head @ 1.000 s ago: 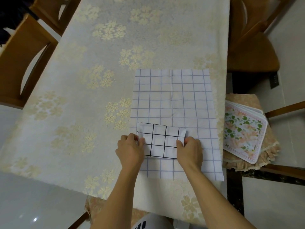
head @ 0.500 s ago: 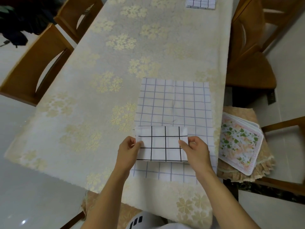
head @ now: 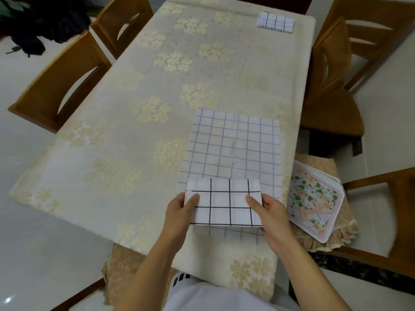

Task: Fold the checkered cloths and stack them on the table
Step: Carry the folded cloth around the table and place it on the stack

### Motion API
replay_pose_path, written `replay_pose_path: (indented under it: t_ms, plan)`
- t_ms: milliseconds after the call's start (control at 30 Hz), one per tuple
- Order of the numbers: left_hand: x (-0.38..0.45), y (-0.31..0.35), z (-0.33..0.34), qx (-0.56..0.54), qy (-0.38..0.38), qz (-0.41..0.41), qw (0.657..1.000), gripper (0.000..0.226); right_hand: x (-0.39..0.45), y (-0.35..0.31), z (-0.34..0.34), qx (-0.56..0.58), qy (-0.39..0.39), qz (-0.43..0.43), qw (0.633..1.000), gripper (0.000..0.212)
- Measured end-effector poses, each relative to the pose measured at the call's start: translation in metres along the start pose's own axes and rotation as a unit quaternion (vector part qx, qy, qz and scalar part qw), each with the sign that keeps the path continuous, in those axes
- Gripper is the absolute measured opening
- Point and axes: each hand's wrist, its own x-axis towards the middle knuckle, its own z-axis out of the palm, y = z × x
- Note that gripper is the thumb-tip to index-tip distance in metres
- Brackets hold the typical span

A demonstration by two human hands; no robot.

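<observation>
Folded checkered cloth (head: 224, 202), white with bold black grid lines, is held at the table's near edge. The left hand (head: 179, 212) pinches its left end and the right hand (head: 270, 213) its right end, thumbs on top and fingers curled beneath. Under it an unfolded cloth (head: 233, 144) with thin grey lines lies flat on the floral tablecloth (head: 134, 108). At the far right corner sits a stack of folded cloths (head: 275, 21).

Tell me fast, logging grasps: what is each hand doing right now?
Left hand: pinches the folded checkered cloth at its left edge.
Right hand: pinches the same cloth at its right edge.
</observation>
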Motion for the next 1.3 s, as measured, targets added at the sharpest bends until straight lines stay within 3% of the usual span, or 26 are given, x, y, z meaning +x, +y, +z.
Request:
replay_pose_path:
  t_ms: [67,167,367,900,1300]
  plan:
    - [-0.002,-0.008,0.002,0.104,0.035,0.053,0.993,0.031,-0.004,0.003,-0.001,-0.044,0.010,-0.024,0.999,0.037]
    - [-0.010,-0.019,0.005,0.206,0.078,0.108,0.969,0.039,-0.007,0.005,-0.001,-0.110,0.032,-0.051,0.992,0.044]
    - [-0.043,-0.027,0.014,0.212,0.158,0.145,0.953,0.039,-0.012,0.008,-0.004,-0.255,0.040,-0.151,0.954,0.045]
    - [-0.164,-0.106,0.085,0.120,0.428,0.051,0.895,0.032,-0.030,0.032,-0.041,-0.354,-0.215,-0.236,0.879,0.045]
    - [-0.257,-0.153,0.065,0.056,0.574,-0.054,0.815,0.036,-0.095,0.061,0.016,-0.382,-0.383,-0.254,0.802,0.039]
